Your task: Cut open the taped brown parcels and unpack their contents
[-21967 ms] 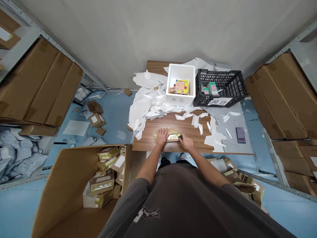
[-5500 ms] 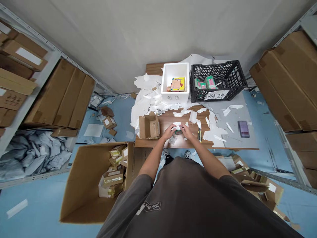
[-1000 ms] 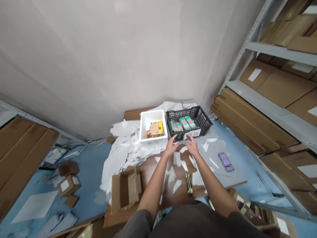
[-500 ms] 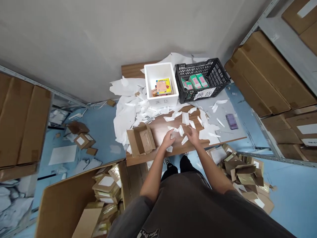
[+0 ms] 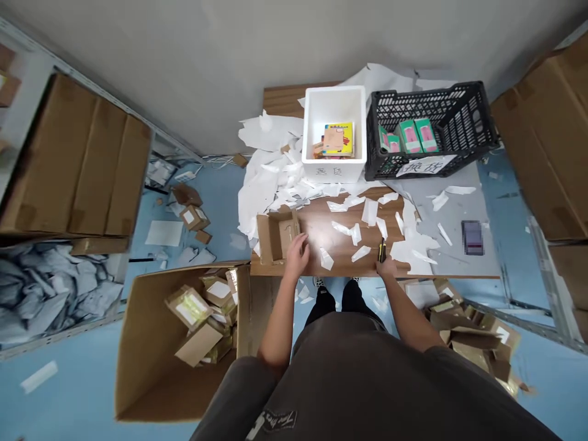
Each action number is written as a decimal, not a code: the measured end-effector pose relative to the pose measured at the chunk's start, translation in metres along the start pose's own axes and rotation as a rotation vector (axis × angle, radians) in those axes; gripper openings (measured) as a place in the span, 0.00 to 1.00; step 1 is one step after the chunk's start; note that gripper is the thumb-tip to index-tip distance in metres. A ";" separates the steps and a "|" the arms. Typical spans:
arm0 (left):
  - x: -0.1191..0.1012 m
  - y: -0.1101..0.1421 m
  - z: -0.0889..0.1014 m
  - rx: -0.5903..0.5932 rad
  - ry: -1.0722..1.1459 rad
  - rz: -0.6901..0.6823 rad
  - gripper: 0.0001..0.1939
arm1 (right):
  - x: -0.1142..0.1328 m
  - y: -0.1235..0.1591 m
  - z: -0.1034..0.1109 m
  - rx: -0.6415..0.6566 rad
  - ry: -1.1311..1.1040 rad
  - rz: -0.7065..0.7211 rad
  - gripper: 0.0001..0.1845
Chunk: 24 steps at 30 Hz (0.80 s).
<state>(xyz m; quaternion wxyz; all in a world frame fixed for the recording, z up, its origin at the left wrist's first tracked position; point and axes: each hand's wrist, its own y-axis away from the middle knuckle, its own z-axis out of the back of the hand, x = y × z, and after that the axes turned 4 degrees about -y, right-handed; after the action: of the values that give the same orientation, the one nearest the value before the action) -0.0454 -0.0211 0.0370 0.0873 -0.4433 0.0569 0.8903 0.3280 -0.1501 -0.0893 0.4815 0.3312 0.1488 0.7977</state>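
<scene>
My left hand (image 5: 297, 254) rests on the wooden table (image 5: 321, 229) with its fingers touching the right side of an opened small cardboard box (image 5: 274, 236). At the table's front edge my right hand (image 5: 386, 267) is closed around the handle end of a black and yellow utility knife (image 5: 381, 249), which lies on the wood. Torn white paper strips (image 5: 356, 233) lie scattered between the two hands.
A white foam box (image 5: 334, 131) with colourful items and a black crate (image 5: 429, 128) holding green packs stand at the table's back. A phone (image 5: 471, 237) lies at right. A big carton of parcels (image 5: 184, 331) sits on the floor at left, discarded boxes (image 5: 463, 327) at right. Shelves flank both sides.
Both hands drew apart: the left went to the opened box, the right to the knife at the table's front edge. The view also shifted.
</scene>
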 end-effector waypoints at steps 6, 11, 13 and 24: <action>0.037 0.010 0.056 -0.097 -0.195 0.086 0.19 | 0.096 0.050 -0.013 0.051 -0.339 0.377 0.22; 0.063 0.034 0.077 -0.095 -0.223 0.172 0.22 | 0.206 0.121 -0.061 0.408 -0.641 0.673 0.27; 0.070 0.046 0.081 -0.082 -0.185 0.170 0.23 | 0.236 0.146 -0.080 0.496 -0.646 0.732 0.28; 0.112 0.065 0.082 0.035 -0.214 0.232 0.14 | 0.212 0.134 -0.087 0.351 -0.544 0.692 0.29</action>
<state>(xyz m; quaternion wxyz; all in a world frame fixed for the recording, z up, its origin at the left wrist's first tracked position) -0.1888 -0.0588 -0.0015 -0.0028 -0.3346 0.1134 0.9355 0.1124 -0.0256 0.0029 0.1456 0.6346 0.0309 0.7583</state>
